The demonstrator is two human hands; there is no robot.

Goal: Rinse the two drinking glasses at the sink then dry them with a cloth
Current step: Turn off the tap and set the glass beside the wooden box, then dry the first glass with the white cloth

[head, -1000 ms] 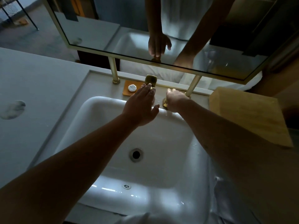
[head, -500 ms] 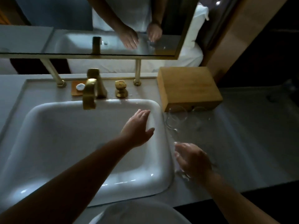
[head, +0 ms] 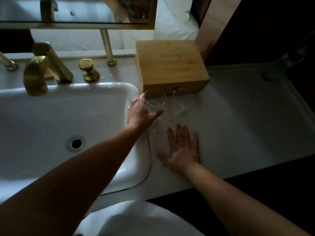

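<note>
Two clear drinking glasses stand upright on the white counter, just in front of a wooden box. My left hand [head: 142, 114] reaches over the sink's right rim and curls around the left glass [head: 156, 99], thumb on its near side. The right glass [head: 181, 103] stands free beside it. My right hand [head: 183, 149] lies flat on the counter with fingers spread, nearer to me than the glasses. A faint pale rectangle, perhaps a cloth [head: 161, 140], lies under its fingers; I cannot tell for sure. The white sink [head: 51, 116] is to the left.
A brass tap [head: 37, 74] and brass knob [head: 87, 69] sit behind the basin, whose drain [head: 76, 143] is open. The wooden box [head: 170, 65] stands at the back of the counter [head: 238, 116]. A mirror [head: 76, 11] hangs above. The counter's front edge runs close to my body.
My view has swung right, from the tap to the counter. My left hand moved from over the basin onto the left glass. My right hand came off the knob and now lies flat on the counter.
</note>
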